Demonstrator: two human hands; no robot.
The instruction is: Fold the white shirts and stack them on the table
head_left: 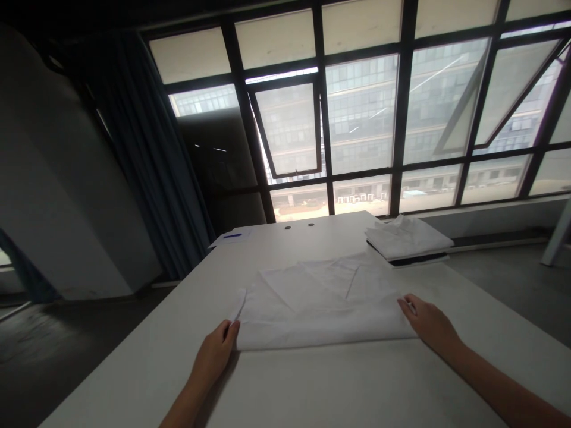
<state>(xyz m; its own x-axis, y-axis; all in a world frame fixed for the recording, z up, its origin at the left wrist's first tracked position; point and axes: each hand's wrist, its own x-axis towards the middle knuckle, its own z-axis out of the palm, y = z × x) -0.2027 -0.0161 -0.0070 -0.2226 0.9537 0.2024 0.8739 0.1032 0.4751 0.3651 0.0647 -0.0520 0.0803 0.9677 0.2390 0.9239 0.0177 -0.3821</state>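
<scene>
A white garment (316,303), probably a shirt, lies partly folded across the white table (321,386), with a straight fold along its near edge. My left hand (217,348) pinches its near left corner between thumb and fingers. At the opposite end, my right hand (426,318) grips the right edge, fingertips closed on the cloth. Loose creases and overlapping layers show on the garment's far half.
A stack of folded clothes (408,238), white with a dark layer, sits at the table's right edge. Paper with a blue pen (232,235) lies at the far left. Two small dark discs (311,224) are near the far edge. Windows and a blue curtain (138,154) stand beyond.
</scene>
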